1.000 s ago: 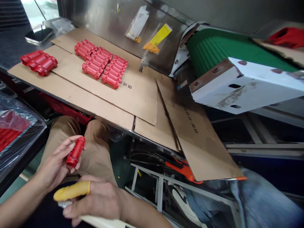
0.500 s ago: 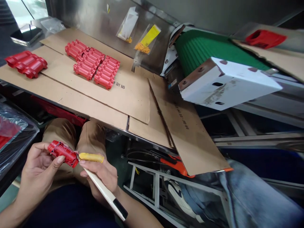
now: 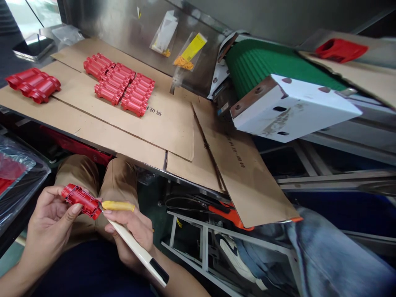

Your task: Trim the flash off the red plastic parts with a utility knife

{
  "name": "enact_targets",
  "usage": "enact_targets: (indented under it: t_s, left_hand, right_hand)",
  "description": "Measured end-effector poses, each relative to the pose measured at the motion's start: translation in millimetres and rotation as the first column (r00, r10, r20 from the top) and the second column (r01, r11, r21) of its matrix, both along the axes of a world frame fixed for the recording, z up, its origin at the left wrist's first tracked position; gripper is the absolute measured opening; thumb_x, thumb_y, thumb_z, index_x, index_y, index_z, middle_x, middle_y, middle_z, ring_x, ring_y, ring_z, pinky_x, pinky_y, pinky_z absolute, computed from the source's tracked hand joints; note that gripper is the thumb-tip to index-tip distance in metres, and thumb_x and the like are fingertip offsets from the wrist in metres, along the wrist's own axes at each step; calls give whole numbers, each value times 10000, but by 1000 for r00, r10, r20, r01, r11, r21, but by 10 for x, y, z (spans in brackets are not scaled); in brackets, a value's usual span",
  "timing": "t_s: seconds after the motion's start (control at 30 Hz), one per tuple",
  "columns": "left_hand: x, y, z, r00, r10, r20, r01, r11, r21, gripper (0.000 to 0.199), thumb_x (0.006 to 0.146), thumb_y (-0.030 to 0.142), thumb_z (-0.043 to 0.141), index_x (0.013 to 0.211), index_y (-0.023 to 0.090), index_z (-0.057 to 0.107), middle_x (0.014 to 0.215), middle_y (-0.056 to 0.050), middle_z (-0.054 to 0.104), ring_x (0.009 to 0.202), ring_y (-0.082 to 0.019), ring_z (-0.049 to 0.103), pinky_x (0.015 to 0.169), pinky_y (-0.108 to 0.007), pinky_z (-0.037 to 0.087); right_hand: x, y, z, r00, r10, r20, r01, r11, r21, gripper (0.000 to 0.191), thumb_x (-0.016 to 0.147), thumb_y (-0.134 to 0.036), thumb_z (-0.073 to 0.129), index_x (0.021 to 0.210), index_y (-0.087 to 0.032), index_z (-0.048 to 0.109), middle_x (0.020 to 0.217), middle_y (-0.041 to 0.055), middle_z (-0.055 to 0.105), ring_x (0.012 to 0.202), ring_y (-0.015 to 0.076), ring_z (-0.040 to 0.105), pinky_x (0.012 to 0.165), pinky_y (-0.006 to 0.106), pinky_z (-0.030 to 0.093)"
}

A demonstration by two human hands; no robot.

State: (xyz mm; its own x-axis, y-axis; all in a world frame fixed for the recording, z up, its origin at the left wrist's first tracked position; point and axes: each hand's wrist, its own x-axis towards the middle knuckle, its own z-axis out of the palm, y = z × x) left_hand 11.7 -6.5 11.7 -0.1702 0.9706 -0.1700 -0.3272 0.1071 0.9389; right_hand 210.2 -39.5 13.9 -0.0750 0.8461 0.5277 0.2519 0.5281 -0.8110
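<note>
My left hand (image 3: 51,220) pinches a red plastic part (image 3: 82,200), ribbed and roughly tubular with slots along it, between thumb and fingers above my lap. In my right hand (image 3: 134,229) is a slim white-handled tool (image 3: 136,249) with a black end. A yellow finger cot (image 3: 117,205) covers one of the right fingers. The tool's small metal tip meets the right end of the red part; its exact shape is mostly hidden by the fingers.
Several similar red parts (image 3: 111,84) lie in rows on flattened cardboard (image 3: 173,138); another group (image 3: 34,84) sits left. A phone (image 3: 33,48) lies behind. At right stand a green conveyor belt (image 3: 262,66) and its white end bracket (image 3: 293,111). A plastic-lined bin (image 3: 34,181) is left.
The black end of the white-handled tool has swung slightly to the right. Both hands keep nearly the same place and hold; the whole view has shifted a little.
</note>
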Motion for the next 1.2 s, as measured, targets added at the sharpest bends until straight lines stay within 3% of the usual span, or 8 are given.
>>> enact_targets:
  t_s: [0.3,0.5,0.7,0.8,0.93,1.0,1.1,1.2]
  left_hand:
    - [31,14,45,999,21,48,-22,1000,6,379,737,358,1069,945,256,769,897,-19,881,755,-156,827,753,-215,702]
    - [1,26,42,989,34,-144,-22,996,87,371,770,375,1049,973,263,759,913,8,879,745,-127,829,715,-135,670]
    - [9,30,42,976,36,-214,-7,990,137,371,795,367,1024,1028,263,755,921,33,862,737,-112,822,701,-120,664]
    - [6,37,19,987,1,-159,15,995,100,366,815,378,1014,1052,269,758,935,28,866,747,-116,827,712,-127,667]
    - [-8,12,-6,972,-71,-224,106,983,151,293,893,298,947,1122,287,764,1008,4,878,807,-155,847,757,-191,700]
    - [-3,-16,-19,963,-82,-257,130,976,174,268,920,242,909,1144,289,770,1042,-8,879,860,-173,859,796,-208,705]
    - [21,-53,-37,967,-55,-248,101,979,178,291,916,201,897,1167,288,777,1073,-15,868,881,-199,867,805,-236,715]
    - [31,-56,-41,968,-47,-247,95,978,187,310,909,188,904,1167,299,774,1041,4,857,824,-183,863,777,-221,710]
  right_hand:
    - [-1,-44,26,1000,-10,-2,10,999,-41,186,1105,-186,706,1288,-194,742,1167,120,878,1135,236,858,1002,339,719]
    - [60,27,1,1000,31,5,-31,996,-82,156,1125,-260,696,1263,-192,723,1169,120,871,1144,244,853,1015,366,719]
    - [234,177,-41,907,114,405,-213,955,207,271,1095,-130,695,1366,-123,680,1187,182,835,1051,255,824,907,379,740]
    - [262,161,-61,870,105,482,-230,951,207,283,1070,-93,715,1352,-101,693,1257,212,813,1043,251,814,910,364,732]
    - [203,149,-113,979,179,100,-171,982,-84,146,1134,-273,680,1231,-171,719,1067,114,854,1027,229,845,931,369,724]
    - [137,174,-129,968,167,-187,-218,930,-297,232,1135,-431,692,1155,-202,718,974,73,848,870,200,848,813,334,725]
    - [27,201,-120,820,94,-564,-391,812,-433,366,1052,-552,797,1085,-206,684,937,64,844,676,158,789,668,295,695]
    - [-21,148,-60,673,162,-722,-581,719,-381,472,1037,-663,765,1023,-204,654,801,43,820,561,152,738,559,276,661]
